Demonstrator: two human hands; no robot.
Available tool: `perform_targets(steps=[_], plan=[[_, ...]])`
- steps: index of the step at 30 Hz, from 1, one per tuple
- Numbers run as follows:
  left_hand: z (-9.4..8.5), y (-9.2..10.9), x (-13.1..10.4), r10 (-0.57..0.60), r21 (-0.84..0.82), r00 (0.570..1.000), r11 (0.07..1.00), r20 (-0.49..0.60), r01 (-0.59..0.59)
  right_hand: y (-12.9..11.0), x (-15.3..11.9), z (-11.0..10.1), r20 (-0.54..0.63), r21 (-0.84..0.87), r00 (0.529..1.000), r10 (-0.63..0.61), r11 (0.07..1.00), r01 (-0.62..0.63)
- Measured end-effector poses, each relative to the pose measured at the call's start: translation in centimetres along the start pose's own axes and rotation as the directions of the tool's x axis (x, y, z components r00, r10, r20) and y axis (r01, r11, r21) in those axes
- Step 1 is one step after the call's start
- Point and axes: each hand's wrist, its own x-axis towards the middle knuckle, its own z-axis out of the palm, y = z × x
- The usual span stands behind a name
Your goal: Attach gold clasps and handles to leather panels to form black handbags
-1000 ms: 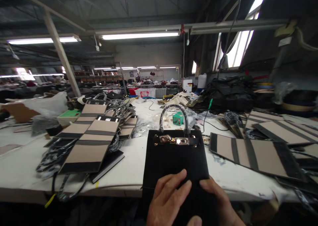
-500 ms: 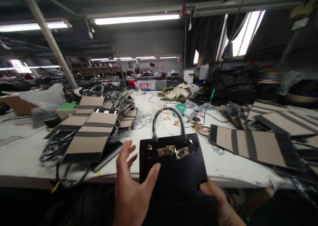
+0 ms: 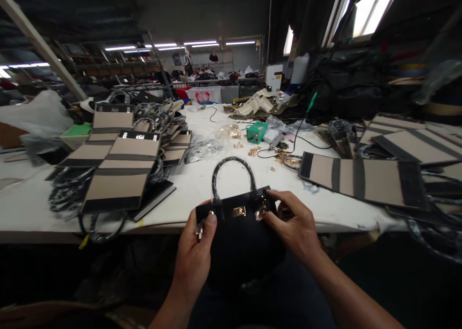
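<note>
A black handbag (image 3: 241,247) is upright in front of me at the table's near edge. Its arched handle (image 3: 234,159) is wrapped in clear plastic. A small gold lock plate (image 3: 239,211) shows at the top centre of its front. My left hand (image 3: 195,252) is closed around the upper left corner, thumb on the front, with a shiny metal piece by the thumb. At the upper right corner, my right hand (image 3: 296,223) grips the bag between thumb and fingers, beside a gold metal fitting (image 3: 260,212). The bag's lower part fades into shadow.
Stacked beige-and-black bag panels (image 3: 124,175) with plastic-wrapped handles lie left on the white table (image 3: 173,203). Another long panel (image 3: 361,177) lies right. Further back are a green box (image 3: 257,132) with cables, loose gold fittings (image 3: 254,151) and clear plastic bags (image 3: 204,148).
My left hand, spread before the bag earlier, has closed on its upper left corner. My right hand has moved from the lower side to the upper right corner. The gold fittings have parted, exposing the lock plate.
</note>
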Motion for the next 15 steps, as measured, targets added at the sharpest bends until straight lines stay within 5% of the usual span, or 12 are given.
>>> perform_targets(steps=[3, 7, 15], plan=[[-0.1, -0.5, 0.2, -0.026, -0.053, 0.999, 0.998, -0.034, 0.024, 0.5, 0.1, 0.3, 0.023, 0.198, 0.98, 0.2, 0.959, -0.2], [0.2, -1.6, 0.8, -0.055, -0.131, 0.998, 0.99, 0.041, 0.06, 2.7, -0.4, 0.6, 0.117, 0.385, 0.873, 0.474, 0.789, -0.479], [2.4, -4.5, 1.7, -0.145, -0.221, 0.987, 0.963, 0.066, 0.156, 7.1, -1.8, 0.7, 0.154, 0.532, 0.798, 0.583, 0.631, -0.564]])
